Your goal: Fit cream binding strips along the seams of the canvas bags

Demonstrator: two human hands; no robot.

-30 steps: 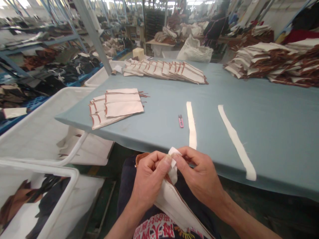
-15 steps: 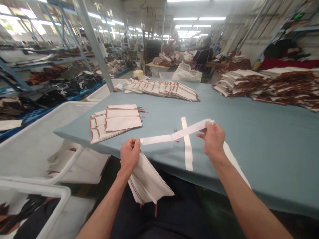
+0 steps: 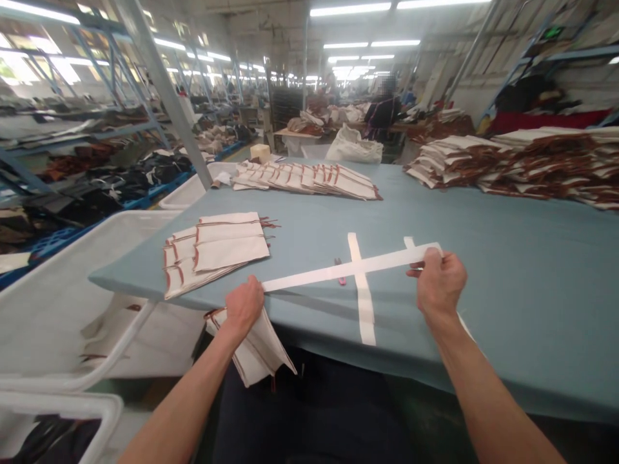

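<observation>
A white strip [image 3: 319, 274] is pulled straight between my two hands, above the near part of the table. My left hand [image 3: 245, 301] is closed on its left end, and cream fabric pieces [image 3: 258, 354] with brown edging hang beneath that hand, below the table edge. At the strip's other end, my right hand [image 3: 441, 280] pinches it between thumb and fingers. Under the stretched strip lies a second, cream strip [image 3: 366, 316], roughly crosswise to it. Small pink-handled thread snips [image 3: 341, 274] rest on the cloth just left of that strip. Another pale strip is partly hidden by my right hand and forearm.
Cream pieces with brown edging [image 3: 232, 241] overlap at the table's left. A longer row of them [image 3: 304, 177] lies at the back, and tall stacks [image 3: 522, 164] stand at the back right. White bins [image 3: 111, 225] flank the left edge. Farther off is a person [image 3: 382, 116].
The strip, creased in the middle before, is now taut and straight. My right hand has moved right and my left hand slightly left and down. The hanging fabric pieces have swung left.
</observation>
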